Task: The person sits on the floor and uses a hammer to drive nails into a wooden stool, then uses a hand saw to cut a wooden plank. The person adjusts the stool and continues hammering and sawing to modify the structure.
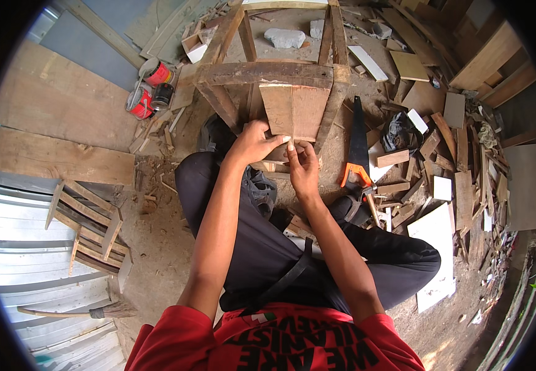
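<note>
Here, hands [252, 146] [305, 167] pinching lower edge of wooden panel [308, 108]; black lettering [359, 352] on red shirt [184, 331].

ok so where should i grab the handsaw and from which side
Likely by the orange handle, from above on your side: the handsaw lies with that end toward you and its black blade pointing away. A wooden-handled tool crowds the handle's near edge.

The panel [310, 112] is flat, pale brown wood, narrowing toward its near end, with 1 thin line running lengthwise near its middle. Its far edge sits at the crossbar [268, 73] of an open, darker, weathered wooden frame [223, 38], between 2 slanting side bars [332, 106]; contact is unclear.
</note>
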`<state>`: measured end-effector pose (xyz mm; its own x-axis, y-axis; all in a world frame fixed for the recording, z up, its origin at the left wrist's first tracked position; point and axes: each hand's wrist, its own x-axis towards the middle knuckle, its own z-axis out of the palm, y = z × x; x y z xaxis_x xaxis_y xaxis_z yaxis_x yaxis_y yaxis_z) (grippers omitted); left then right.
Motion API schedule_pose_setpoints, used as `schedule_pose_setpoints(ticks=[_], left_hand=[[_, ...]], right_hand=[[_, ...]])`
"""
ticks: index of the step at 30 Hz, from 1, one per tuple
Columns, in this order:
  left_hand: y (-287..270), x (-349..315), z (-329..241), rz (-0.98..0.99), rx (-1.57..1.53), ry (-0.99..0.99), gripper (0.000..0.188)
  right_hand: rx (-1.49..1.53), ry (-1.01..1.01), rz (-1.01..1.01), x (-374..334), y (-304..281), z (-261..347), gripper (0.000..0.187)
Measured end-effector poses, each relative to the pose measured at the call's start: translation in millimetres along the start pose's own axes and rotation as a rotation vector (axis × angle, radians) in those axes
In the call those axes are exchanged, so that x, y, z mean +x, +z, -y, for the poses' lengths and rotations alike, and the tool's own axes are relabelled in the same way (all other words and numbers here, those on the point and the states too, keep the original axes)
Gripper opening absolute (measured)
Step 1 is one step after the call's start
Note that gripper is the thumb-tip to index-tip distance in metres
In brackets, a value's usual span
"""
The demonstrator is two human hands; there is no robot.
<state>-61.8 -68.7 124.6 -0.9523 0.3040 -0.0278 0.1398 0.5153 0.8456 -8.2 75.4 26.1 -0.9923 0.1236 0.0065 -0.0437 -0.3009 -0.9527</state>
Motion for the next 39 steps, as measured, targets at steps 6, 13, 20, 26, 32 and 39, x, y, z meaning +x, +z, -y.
schedule_pose_setpoints(ticks=[6, 13, 20, 26, 32, 39], left_hand=[[0, -1, 0, -0.004, -0.011, 0.006, 0.026], [1, 0, 0, 0.002, -0.003, -0.030, 0.028], [0, -3, -4, -0.002, -0.028, -0.018, 0.028], [1, -2, -3, -0.001, -0.027, -0.015, 0.027], [2, -1, 1, -0.013, 0.025, -0.024, 0.026], [2, -4, -9, -0.015, -0.050, 0.006, 0.025]], right_hand=[[0.075, 0.020, 0.027, 0, 1, 8, 0.026], [0.048, 0.000, 0.068, 3, -4, 8, 0.027], [0.143, 0.051, 0.051, 4, -5, 7, 0.027], [0.080, 0.039, 0.045, 6, -6, 11, 0.028], [0.095, 0.049, 0.064, 7, -8, 9, 0.027], [0.095, 0.031, 0.063, 5, -6, 8, 0.025]])
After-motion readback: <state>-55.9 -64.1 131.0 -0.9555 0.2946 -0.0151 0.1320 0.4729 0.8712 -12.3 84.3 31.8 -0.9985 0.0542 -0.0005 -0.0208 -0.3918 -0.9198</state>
